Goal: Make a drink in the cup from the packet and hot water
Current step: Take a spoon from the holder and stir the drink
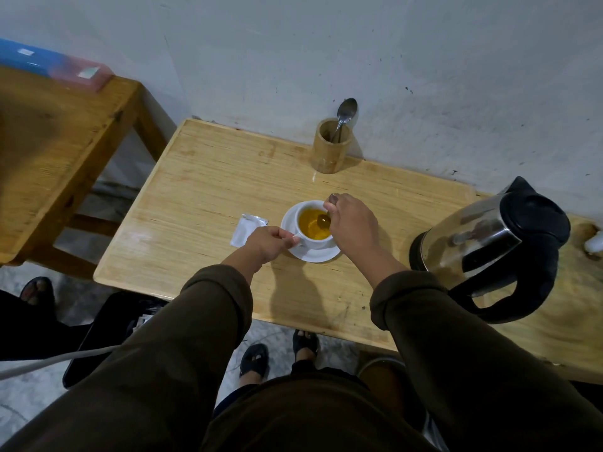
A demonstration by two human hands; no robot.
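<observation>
Dark sleeves (182,337) lead to both hands: left hand (266,243) pinches the cup (311,241) handle, right hand (350,223) pinches a spoon (323,220) dipped in the yellow drink; torn packet (246,230) lies just left of the left hand.

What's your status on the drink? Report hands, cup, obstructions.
Left hand pinching cup handle. Right hand holding spoon in yellow liquid. Packet lying beside saucer, kettle set down right. Nothing in the way.

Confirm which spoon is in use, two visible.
The spoon in the cup, held by the right hand. The other spoon stands untouched in the wooden holder.
</observation>
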